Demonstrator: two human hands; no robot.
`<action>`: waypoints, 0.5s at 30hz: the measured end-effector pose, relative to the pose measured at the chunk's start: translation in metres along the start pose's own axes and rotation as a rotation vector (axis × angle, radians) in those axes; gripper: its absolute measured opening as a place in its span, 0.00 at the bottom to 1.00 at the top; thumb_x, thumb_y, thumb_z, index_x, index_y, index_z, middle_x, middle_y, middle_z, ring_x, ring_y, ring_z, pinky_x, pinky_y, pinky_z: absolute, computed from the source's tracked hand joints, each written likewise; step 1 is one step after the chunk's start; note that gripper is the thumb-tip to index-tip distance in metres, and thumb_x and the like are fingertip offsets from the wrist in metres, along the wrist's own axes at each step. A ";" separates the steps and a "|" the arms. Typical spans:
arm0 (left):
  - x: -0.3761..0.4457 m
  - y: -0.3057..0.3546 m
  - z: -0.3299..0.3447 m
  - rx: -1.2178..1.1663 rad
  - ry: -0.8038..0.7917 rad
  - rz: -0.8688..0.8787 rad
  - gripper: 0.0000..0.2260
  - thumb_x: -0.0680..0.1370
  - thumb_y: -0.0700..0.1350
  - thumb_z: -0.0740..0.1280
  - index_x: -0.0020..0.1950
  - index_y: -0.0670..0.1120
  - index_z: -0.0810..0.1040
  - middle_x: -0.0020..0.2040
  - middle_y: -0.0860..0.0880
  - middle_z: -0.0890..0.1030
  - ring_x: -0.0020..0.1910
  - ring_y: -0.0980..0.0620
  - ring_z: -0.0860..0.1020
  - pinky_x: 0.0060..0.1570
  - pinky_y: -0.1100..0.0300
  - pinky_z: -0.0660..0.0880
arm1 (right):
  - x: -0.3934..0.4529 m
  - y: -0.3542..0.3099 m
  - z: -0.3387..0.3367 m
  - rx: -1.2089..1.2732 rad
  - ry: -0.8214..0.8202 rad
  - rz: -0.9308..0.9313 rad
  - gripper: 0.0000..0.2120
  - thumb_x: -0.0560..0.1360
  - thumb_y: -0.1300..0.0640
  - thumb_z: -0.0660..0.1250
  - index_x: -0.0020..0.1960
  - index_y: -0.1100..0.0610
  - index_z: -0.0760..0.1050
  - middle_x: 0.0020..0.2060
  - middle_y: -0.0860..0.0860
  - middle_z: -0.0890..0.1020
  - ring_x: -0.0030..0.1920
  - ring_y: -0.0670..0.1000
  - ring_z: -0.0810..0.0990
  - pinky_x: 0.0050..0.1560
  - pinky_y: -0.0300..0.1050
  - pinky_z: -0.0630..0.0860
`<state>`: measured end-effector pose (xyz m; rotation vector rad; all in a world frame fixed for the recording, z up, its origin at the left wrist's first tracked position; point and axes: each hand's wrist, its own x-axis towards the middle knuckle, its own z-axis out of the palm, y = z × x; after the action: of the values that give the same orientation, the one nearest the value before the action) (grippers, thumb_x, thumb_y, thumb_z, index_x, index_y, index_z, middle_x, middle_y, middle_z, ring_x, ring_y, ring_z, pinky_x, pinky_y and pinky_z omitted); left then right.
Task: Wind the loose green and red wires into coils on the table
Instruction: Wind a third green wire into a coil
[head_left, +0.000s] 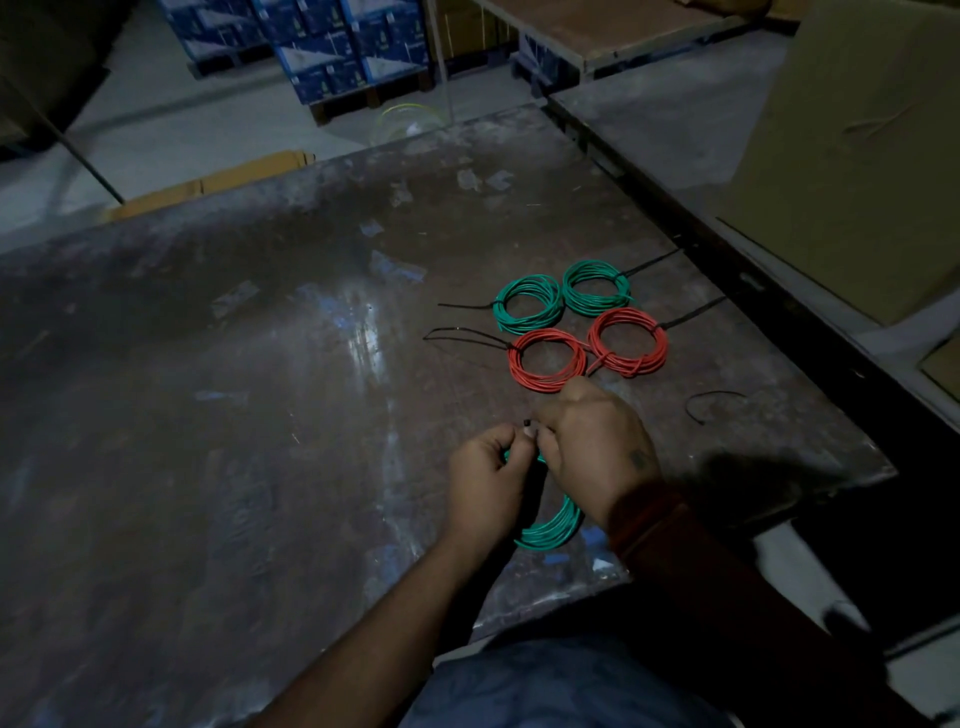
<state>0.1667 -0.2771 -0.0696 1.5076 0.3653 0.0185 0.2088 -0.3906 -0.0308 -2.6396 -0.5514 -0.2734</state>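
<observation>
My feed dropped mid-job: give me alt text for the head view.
Both hands, left hand and right hand, grip a green coil over the table. Beyond them lie two green coils and two red coils, tied.

No text, number or sign can be read. The blue printed boxes (332, 47) at the upper left of the frame carry markings, but they are too dark and blurred to make out.

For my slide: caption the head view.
Both hands hold a green coil; four tied coils lie beyond.
</observation>
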 end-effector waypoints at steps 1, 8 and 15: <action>0.000 0.000 0.000 -0.007 -0.008 -0.002 0.17 0.80 0.48 0.65 0.33 0.43 0.70 0.26 0.45 0.65 0.25 0.52 0.62 0.27 0.56 0.57 | 0.001 0.001 0.000 0.023 -0.018 0.010 0.06 0.74 0.55 0.70 0.41 0.57 0.82 0.39 0.55 0.76 0.40 0.60 0.78 0.38 0.46 0.71; 0.002 0.001 -0.002 0.020 0.013 0.015 0.17 0.78 0.50 0.66 0.32 0.46 0.71 0.26 0.44 0.67 0.26 0.51 0.63 0.27 0.53 0.59 | -0.001 0.005 -0.001 0.361 -0.011 0.124 0.09 0.71 0.51 0.67 0.47 0.50 0.83 0.45 0.49 0.81 0.42 0.52 0.82 0.43 0.51 0.81; 0.000 0.002 -0.004 0.021 -0.042 0.030 0.17 0.80 0.48 0.66 0.32 0.47 0.73 0.25 0.47 0.68 0.25 0.53 0.64 0.28 0.58 0.58 | 0.000 0.007 0.009 0.418 -0.023 0.176 0.09 0.70 0.48 0.67 0.44 0.49 0.83 0.40 0.46 0.82 0.40 0.49 0.82 0.43 0.52 0.81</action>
<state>0.1661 -0.2732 -0.0673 1.5321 0.3099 0.0072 0.2124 -0.3927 -0.0412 -2.2671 -0.3355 -0.0643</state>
